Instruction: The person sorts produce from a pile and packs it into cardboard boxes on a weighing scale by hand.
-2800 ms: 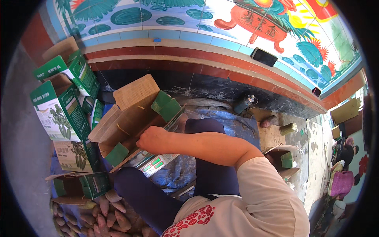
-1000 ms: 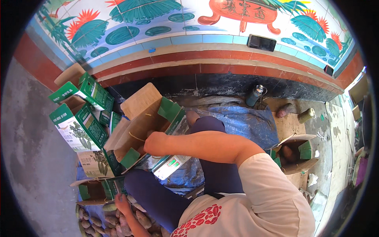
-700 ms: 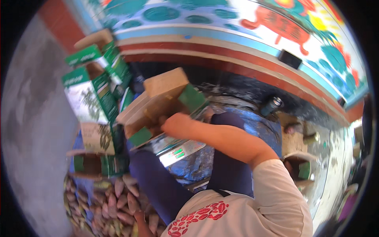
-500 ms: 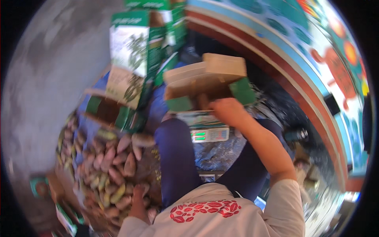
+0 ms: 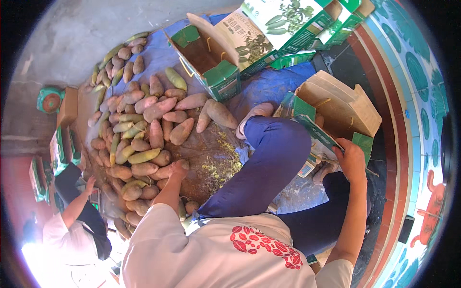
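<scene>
My left hand point(image 5: 179, 167) reaches to the right edge of a heap of root vegetables. Its fingers close on the end of a pinkish radish-like root point(image 5: 163, 172). With fingers hooked over the near flap, my right hand point(image 5: 352, 161) grips an open cardboard box point(image 5: 336, 103) with green flaps. The box stands beyond my knees, and at least one pinkish root shows inside. A scale point(image 5: 306, 169), mostly hidden, shows under the box's near side. Long pinkish and green radishes point(image 5: 144, 156) make up the heap.
Another open box point(image 5: 211, 55) lies beyond the heap on a blue tarp point(image 5: 158, 53). Printed green-and-white boxes point(image 5: 288, 24) stand at the far right, near a painted wall point(image 5: 408, 72). At left, a co-worker's hand point(image 5: 90, 185) is beside the heap.
My view has turned left, so the heap fills more of the picture. My right hand has moved from the box opening to its near flap. My left hand remains at the heap.
</scene>
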Demonstrator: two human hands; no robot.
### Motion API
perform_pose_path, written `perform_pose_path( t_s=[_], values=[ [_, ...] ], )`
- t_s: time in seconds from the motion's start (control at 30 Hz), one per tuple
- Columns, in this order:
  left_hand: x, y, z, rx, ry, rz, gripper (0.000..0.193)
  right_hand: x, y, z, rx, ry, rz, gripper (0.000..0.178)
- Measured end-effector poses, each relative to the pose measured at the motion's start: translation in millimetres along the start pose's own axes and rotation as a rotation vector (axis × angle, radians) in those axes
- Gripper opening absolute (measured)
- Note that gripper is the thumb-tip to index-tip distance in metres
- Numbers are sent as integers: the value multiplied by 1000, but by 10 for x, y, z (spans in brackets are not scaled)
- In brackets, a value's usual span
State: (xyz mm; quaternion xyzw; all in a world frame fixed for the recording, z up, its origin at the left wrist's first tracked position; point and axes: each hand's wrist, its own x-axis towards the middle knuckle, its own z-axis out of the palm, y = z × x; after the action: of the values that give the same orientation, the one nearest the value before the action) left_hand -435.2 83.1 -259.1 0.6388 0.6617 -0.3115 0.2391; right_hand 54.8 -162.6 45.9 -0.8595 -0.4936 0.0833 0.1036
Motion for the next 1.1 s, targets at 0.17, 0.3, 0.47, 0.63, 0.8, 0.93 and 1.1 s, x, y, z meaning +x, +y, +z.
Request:
perform_pose_path(
  t_s=[0.17, 0.3, 0.47, 0.63, 0.8, 0.93, 1.1],
  values=[
    [44, 68, -13, 178, -131, 68, 72, 37, -9, 16, 7, 2, -1, 16],
    [-52, 469, -207, 27, -100, 134, 69, 53, -6, 17, -4, -8, 36, 16],
    [127, 1078, -444, -155, 222, 366, 71, 87, 26, 48, -8, -5, 15, 15],
    [168, 1860, -844, -160, 358, 506, 76, 75, 12, 30, -23, -10, 51, 14],
    [482, 2173, -1026, -112, 406, 584, 84, 104, -31, 25, 0, -10, 27, 15],
    [574, 2314, -1054, -40, 347, 510, 83, 105, -43, 16, -2, -1, 11, 16],
    [332, 2445, -1149, 77, 233, 385, 74, 78, -26, -7, -20, -39, 61, 19]
  ],
)
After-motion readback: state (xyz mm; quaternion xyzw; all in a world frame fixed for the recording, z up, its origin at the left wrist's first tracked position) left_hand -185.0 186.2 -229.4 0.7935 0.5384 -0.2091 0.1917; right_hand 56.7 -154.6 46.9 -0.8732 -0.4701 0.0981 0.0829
